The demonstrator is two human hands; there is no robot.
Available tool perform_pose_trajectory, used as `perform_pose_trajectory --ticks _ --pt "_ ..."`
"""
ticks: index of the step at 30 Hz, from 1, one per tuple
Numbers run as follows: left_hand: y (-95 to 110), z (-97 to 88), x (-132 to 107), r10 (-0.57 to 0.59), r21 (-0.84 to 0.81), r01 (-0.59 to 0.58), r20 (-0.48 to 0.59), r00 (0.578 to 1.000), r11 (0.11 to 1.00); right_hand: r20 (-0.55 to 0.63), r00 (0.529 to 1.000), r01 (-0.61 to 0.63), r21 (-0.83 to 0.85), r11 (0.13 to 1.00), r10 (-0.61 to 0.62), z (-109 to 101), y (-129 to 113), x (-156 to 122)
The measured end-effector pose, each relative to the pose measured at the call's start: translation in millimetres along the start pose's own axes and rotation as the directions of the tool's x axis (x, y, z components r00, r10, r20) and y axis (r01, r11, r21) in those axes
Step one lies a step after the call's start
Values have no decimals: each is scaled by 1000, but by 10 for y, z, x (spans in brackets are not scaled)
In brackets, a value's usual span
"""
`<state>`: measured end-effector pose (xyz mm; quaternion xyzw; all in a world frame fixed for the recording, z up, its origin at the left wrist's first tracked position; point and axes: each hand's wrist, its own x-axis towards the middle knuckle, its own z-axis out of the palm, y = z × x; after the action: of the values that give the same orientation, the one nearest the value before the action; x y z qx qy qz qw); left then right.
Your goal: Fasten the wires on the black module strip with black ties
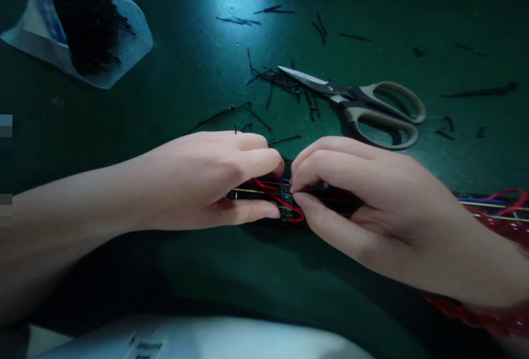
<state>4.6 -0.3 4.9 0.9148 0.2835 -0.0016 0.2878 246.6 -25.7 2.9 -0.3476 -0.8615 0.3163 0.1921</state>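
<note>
My left hand (206,180) and my right hand (355,194) meet at the middle of a dark green table (231,287). Both are closed on a bundle of wires (285,205), red, blue and yellow, that lies across the table and runs off to the right (496,207). My left fingers wrap the bundle from the left. My right thumb and fingers pinch it at a dark part between the hands. A thin black cable tie (285,140) pokes out just behind my left fingers. What sits under my palms is hidden.
Grey-handled scissors (372,108) lie behind my right hand, blades pointing left. Cut black tie ends (281,81) are scattered around them and farther back. A white bag of black cable ties (82,28) lies at the far left. A white sheet (198,340) sits at the near edge.
</note>
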Motion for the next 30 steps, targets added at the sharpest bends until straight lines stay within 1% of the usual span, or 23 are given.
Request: perform_pose_trajectory --ticks 3,7,10,14,20,25,30 --pt "3 -3 -3 -10 1 10 -10 1000 1000 1 1000 6 -3 1000 -6 -4 -4 5" --pt "-20 -10 -13 13 -8 -13 -16 1000 1000 -1 1000 14 -8 1000 -14 0 2 -2" --pt "-30 -14 -15 32 -16 -32 -36 999 999 -17 1000 26 -12 1000 -26 7 14 -22" --pt "-19 -9 -7 24 -20 -26 -62 998 999 -14 999 43 -9 999 -43 24 22 -28" --pt "-36 -6 -22 19 -37 -20 -27 999 999 -17 999 48 -18 999 -48 30 27 -20" --pt "-43 -9 -27 16 -42 -18 -35 999 999 -17 999 50 -25 998 -50 12 29 -15" --pt "-48 -4 -25 15 -35 -16 -34 999 999 -19 999 49 -27 998 -49 51 26 4"
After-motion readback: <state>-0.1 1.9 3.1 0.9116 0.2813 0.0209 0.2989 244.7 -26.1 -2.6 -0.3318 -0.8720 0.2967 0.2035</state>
